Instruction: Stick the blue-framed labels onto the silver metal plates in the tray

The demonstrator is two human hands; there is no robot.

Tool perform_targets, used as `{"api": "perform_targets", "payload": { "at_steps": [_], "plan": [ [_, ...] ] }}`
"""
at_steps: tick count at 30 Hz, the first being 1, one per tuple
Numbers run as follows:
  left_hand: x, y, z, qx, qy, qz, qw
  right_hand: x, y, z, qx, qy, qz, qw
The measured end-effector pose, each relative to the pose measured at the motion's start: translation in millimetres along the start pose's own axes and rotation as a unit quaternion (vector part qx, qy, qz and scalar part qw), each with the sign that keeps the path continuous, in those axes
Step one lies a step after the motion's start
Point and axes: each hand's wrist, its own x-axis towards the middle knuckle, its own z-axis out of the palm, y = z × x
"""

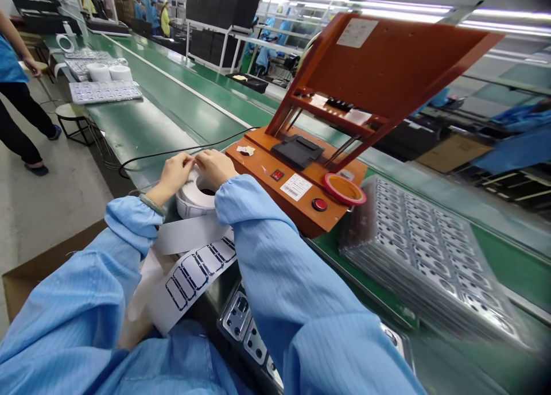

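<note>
My left hand [174,175] and my right hand [214,166] meet at the far rim of a white paper roll [196,197] on the green table. The fingers of both are pinched together there; what they hold between the tips is too small to make out. Below the roll, a white strip [189,277] with dark frame-shaped adhesive pieces hangs over the table edge toward my lap. Partly under my right sleeve lies a tray of flat parts [238,314]. Just right of my hands stands an orange press [275,182] with its lid raised.
A red tape ring [344,189] rests on the press's front corner. Stacked clear trays of parts [422,246] stand at the right. A black cable [172,152] crosses the table. Farther left are more trays [103,92] and white rolls [99,72]; a person [17,90] stands beside a stool [71,111].
</note>
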Motion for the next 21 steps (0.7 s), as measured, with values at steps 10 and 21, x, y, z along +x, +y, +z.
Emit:
{"api": "perform_targets", "payload": {
  "at_steps": [10,21],
  "plan": [
    [-5,1,2.7,0.047,0.015,0.011,0.999,3,-2,5,0.029,0.001,0.054,0.998],
    [-4,12,1.3,0.052,-0.053,0.029,0.997,3,14,5,0.062,0.002,0.226,0.972]
  ]
}}
